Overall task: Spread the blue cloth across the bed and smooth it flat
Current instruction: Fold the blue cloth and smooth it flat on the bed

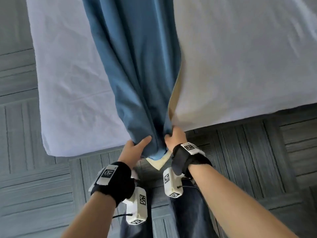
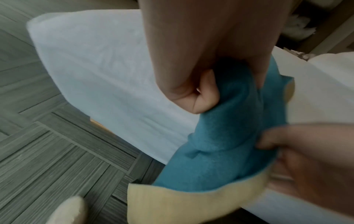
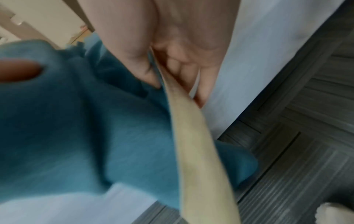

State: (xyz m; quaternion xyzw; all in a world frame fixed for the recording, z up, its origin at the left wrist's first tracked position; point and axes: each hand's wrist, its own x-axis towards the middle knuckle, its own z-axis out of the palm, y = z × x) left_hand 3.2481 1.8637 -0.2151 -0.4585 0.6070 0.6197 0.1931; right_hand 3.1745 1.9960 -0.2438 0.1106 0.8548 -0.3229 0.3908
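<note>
Nearest the body, the left hand (image 1: 135,148) and the right hand (image 1: 175,137) sit close together at the foot edge of the bed (image 1: 68,100), each gripping a bunch of the blue cloth (image 1: 137,74). The left wrist view shows the left fingers (image 2: 201,98) curled tight round a gathered fold. The right wrist view is blurred, but the right fingers (image 3: 184,68) seem to pinch the hem where its pale yellow underside (image 3: 191,144) turns outward.

The step in hand, as I judge it, is opening the bundle sideways. To do it well, each hand should work along the hem to its own corner, then draw apart with even tension, keeping the edge low and level with the foot of the mattress so the cloth slides instead of dragging the white sheet beneath. A light lift and shake before laying it down would let trapped folds fall out. Only then should flat palms smooth outward from the middle.

Just below the hands a corner of the cloth hangs off the bed toward the grey floor (image 1: 257,160). Beyond the hands the cloth runs away as a narrow, pleated strip up the centre of the bed, leaving white sheet bare well out on both sides of them.
</note>
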